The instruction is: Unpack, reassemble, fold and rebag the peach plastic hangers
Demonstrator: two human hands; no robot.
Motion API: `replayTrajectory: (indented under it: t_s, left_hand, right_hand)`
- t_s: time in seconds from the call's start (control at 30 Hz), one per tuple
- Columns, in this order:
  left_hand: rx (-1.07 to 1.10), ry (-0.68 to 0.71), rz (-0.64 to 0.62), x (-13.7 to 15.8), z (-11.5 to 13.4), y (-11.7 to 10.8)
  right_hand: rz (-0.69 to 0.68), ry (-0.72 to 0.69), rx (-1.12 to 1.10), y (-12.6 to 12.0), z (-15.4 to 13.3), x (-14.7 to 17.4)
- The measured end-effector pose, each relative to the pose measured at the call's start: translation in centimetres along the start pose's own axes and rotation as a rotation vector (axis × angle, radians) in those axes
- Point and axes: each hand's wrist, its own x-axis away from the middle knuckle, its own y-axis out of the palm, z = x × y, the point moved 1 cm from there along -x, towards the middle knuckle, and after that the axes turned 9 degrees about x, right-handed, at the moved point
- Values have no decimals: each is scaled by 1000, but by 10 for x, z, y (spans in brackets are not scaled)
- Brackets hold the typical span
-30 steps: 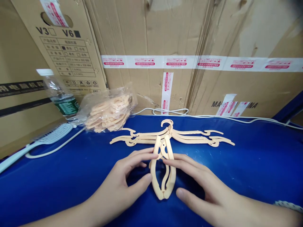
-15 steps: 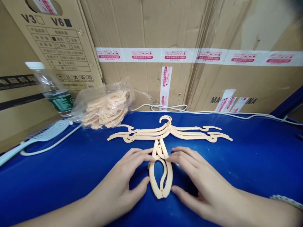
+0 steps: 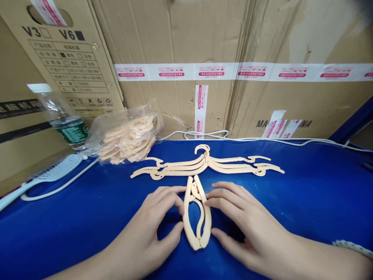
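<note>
A folded beige plastic folding hanger (image 3: 206, 227) lies flat on the blue tabletop, its two arms drawn close together and its curved hook between them. My left hand (image 3: 159, 219) is at its left edge, thumb and index fingertips against or very near the arm, fingers apart. On the other side, my right hand (image 3: 244, 217) has its fingertips at the right arm and its thumb by the lower right edge, also with fingers spread. Neither hand wraps around the hanger. Just beyond it, several unfolded hangers (image 3: 233, 168) lie overlapped with their hooks together.
A clear bag of folded beige hangers (image 3: 128, 136) stands at the back left. Near it are a water bottle (image 3: 70, 130), a pale hairbrush (image 3: 55, 171) and a white cable (image 3: 262, 140). Cardboard boxes (image 3: 175, 39) wall the back and left.
My left fingertips have drawn back from the top of the folded hanger to its left edge. My right hand stays almost in place. The view has shifted slightly.
</note>
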Motion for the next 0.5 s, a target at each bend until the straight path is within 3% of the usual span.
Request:
replayTrajectory:
  t_s: [0.13, 0.27, 0.37, 0.5]
  left_hand:
    - [-27, 13, 80, 1, 0, 0]
    - [-75, 104, 190, 4, 4, -5]
    - [-106, 217, 135, 7, 7, -4]
    - [-223, 337, 11, 10, 5, 9]
  right_hand:
    - [64, -63, 84, -7, 17, -7]
    - [56, -50, 300, -10, 59, -21]
    - [-49, 89, 362, -6, 85, -27]
    - [-195, 163, 374, 2, 97, -29]
